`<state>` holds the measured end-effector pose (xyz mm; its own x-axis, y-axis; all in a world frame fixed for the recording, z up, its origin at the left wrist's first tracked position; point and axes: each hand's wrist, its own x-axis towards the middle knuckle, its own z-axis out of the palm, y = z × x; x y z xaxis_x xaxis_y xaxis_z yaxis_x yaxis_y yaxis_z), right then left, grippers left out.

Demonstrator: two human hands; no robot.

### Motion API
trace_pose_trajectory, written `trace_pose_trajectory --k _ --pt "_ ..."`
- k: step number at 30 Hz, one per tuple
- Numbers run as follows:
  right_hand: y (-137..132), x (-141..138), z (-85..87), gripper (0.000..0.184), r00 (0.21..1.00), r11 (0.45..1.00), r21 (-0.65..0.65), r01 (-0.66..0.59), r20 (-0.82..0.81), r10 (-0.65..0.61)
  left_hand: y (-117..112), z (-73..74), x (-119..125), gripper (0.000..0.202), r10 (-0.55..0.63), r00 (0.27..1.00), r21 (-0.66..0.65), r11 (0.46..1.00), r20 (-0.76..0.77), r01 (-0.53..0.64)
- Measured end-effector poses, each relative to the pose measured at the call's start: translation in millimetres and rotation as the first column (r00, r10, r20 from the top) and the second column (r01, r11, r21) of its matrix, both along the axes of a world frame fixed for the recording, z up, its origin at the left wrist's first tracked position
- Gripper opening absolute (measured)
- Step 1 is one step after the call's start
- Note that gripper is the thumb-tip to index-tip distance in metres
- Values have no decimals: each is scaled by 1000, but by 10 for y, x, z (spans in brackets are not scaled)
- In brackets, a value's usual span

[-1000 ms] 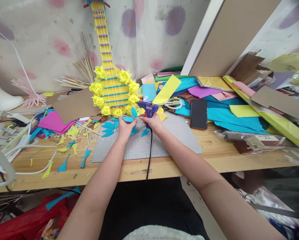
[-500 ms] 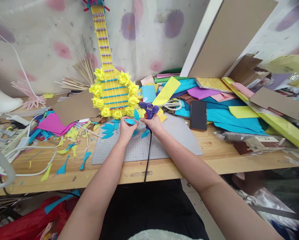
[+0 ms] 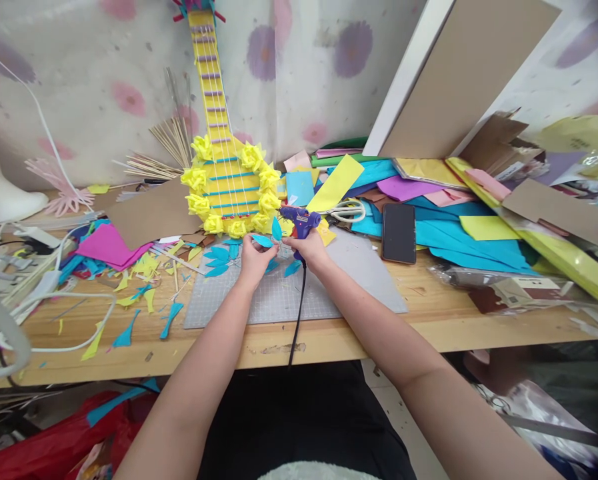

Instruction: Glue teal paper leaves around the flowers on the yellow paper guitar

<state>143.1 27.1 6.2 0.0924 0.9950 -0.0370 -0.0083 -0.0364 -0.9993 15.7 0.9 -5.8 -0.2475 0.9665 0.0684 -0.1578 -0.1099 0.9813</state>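
My left hand [image 3: 253, 263] is closed, pinching blue paper leaves [image 3: 277, 229] above a grey cutting mat [image 3: 363, 287]. Beside it, my right hand [image 3: 313, 249] is wrapped round a purple glue gun [image 3: 305, 220], whose nozzle points left near the upright leaf. A black cord [image 3: 299, 313] runs from the gun down over the table edge. More blue leaves [image 3: 217, 257] lie on the mat to the left of my left hand. Just behind, a yellow paper guitar [image 3: 235, 187] ringed with yellow paper flowers leans against the wall.
Paper scraps [image 3: 171, 320] and white cables [image 3: 99, 333] cover the left of the wooden table. Scissors [image 3: 349, 211], a phone [image 3: 399, 233] and piled coloured paper [image 3: 459, 240] are on the right. Wooden sticks [image 3: 171, 143] stand at the back left.
The view has shifted slightly, so the scene sits a little further right. Both hands keep their holds on the leaves and the glue gun, close together.
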Motion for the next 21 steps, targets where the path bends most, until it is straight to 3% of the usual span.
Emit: trace_pose_trajectory --k 9,15,21 --pt "5 3 -5 41 1000 999 -13 29 -7 -29 -15 13 -11 51 -44 998 -58 997 35 46" --pt "20 6 -38 42 1000 999 -29 30 -2 -30 12 51 -41 46 -12 998 -118 993 56 18" --pt "10 42 0 45 986 1000 5 -27 -165 27 7 114 -126 40 -32 999 -65 997 28 34"
